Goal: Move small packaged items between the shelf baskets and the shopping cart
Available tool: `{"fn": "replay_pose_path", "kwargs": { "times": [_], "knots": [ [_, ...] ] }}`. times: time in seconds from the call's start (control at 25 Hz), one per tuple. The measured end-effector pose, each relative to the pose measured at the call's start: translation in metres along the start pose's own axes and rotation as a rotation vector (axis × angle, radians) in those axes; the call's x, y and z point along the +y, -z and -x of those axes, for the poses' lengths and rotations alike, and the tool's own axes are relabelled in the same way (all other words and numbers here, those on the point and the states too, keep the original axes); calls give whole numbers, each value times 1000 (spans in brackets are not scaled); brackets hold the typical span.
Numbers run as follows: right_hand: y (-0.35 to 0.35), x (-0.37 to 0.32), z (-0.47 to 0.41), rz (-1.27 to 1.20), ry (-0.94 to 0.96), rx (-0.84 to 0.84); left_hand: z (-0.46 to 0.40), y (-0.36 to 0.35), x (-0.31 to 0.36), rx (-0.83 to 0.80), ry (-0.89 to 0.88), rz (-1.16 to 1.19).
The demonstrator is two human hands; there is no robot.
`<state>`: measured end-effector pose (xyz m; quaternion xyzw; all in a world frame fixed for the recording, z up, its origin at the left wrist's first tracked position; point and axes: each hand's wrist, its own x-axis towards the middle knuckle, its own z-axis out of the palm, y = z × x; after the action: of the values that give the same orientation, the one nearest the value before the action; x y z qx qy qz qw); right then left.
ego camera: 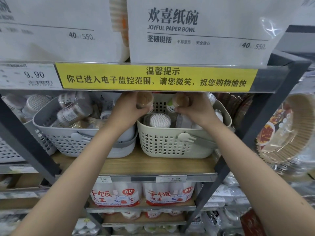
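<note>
Both my hands reach up into the shelf above the cream basket [172, 145]. My left hand [129, 108] grips a round clear tub of brown toothpicks [144, 99]. A second toothpick tub [181, 100] of the same kind is held by my right hand [196, 109]. Both tubs hang over the cream basket, just under the yellow shelf strip. Inside the basket lies a tub of white cotton swabs [160, 120] among other small packs. The grey basket [80, 142] to the left holds several clear tubs. No shopping cart is in view.
A yellow notice strip [156, 77] fronts the shelf above, carrying large white paper-bowl packs [196, 31]. Dark shelf posts [265, 120] frame the bay. Paper liners [286, 132] hang at right. Paper cup packs [117, 195] stand on the lower shelf.
</note>
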<state>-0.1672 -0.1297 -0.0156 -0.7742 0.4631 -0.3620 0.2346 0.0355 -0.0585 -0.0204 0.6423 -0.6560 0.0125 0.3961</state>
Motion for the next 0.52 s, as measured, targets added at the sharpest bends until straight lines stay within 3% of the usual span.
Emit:
{"fn": "replay_pose_path", "kwargs": {
  "times": [0.24, 0.52],
  "knots": [
    [10, -7, 30, 18, 123, 128, 20, 9, 11, 98, -77, 81],
    [18, -11, 80, -57, 180, 145, 56, 14, 35, 128, -131, 261]
  ]
}}
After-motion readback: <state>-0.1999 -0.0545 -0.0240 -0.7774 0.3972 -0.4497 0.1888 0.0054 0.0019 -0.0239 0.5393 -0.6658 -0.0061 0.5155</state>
